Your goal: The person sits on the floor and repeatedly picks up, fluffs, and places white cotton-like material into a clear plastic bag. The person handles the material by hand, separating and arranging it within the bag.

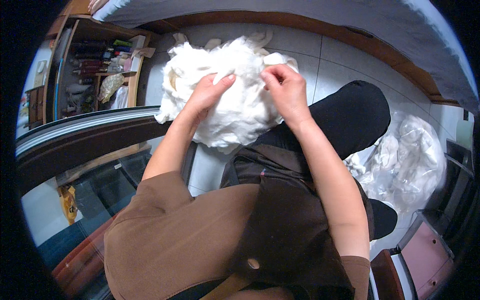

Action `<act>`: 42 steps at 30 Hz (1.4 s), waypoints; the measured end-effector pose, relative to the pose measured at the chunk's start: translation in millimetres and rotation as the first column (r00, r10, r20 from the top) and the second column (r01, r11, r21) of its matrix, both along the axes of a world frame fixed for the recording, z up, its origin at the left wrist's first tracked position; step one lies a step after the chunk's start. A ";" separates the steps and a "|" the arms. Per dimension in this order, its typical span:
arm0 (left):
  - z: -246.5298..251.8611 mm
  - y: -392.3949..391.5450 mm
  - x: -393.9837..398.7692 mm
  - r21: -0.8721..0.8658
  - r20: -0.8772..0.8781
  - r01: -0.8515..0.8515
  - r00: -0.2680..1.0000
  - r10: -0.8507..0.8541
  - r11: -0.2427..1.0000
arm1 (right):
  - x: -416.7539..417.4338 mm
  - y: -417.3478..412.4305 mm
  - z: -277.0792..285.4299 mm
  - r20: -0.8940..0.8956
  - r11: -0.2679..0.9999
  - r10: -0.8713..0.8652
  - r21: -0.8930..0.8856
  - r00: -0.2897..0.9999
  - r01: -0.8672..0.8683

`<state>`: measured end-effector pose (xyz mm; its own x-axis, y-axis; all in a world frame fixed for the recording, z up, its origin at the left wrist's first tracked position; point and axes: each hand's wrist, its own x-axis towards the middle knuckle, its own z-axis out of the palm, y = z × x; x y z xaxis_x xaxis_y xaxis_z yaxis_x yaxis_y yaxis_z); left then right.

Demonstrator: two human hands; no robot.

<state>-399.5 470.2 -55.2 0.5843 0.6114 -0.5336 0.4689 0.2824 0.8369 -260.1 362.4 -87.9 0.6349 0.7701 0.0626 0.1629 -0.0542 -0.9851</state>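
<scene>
A large fluffy heap of white fibre (240, 108), which looks like cotton or silk floss, lies before me by my dark-trousered knee. My left hand (210, 92) is on its near left side, thumb stretched out over a tuft and the other fingers partly sunk in the fibre. On the heap's right side is my right hand (287, 88), its thumb and forefinger tips brought together. Whether a thin wisp sits between those tips is too unclear to tell. Just beyond the right knuckles rests a rounded white lump (279, 59) of similar material.
A clear plastic bag (416, 161) of white material stands on the tiled floor at right. A cloth-covered platform (300, 15) spans the far side, with another person's hand (97, 5) at its left end. Left are an open cabinet (133, 90) and a dark-framed glass panel (93, 144).
</scene>
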 end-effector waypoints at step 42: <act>-175.8 88.3 -82.4 0.408 -0.839 0.605 0.544 0.019 0.684 | 142.5 -492.7 89.6 0.132 0.312 -0.947 0.159 0.293 0.937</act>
<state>-481.9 558.6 -231.0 0.3778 0.8184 -0.4330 0.9124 -0.4085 0.0240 -117.6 -130.3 1.7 0.8953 -0.3563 0.2673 0.1856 -0.2472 -0.9510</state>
